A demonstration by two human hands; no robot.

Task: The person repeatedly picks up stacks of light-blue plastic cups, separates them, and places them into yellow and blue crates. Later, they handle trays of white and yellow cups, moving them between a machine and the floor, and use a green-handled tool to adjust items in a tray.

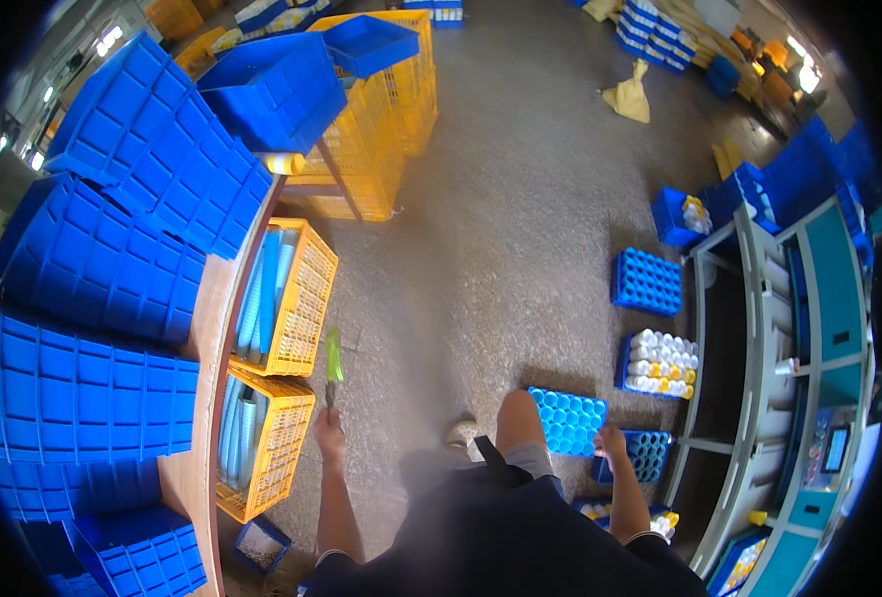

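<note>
My left hand (329, 432) is closed around the dark stem of a slim tool with a lime-green end (334, 356), whose exact kind I cannot make out. It is held out over the floor, beside the yellow crates. My right hand (613, 444) has its fingers closed at the right edge of a light-blue tray of round cups (568, 422). This tray lies beside my bent right knee; whether it rests on the floor is hard to tell. Just beyond my right hand is a darker blue crate of round cups (647, 456), partly behind the hand.
Two yellow crates with blue tubes (299, 298) stand at the left, under a wooden table edge (207, 398) stacked with blue bins (93, 378). On the right are a crate of white and yellow bottles (662, 364), a blue cup tray (647, 282) and a grey-teal machine (749, 328).
</note>
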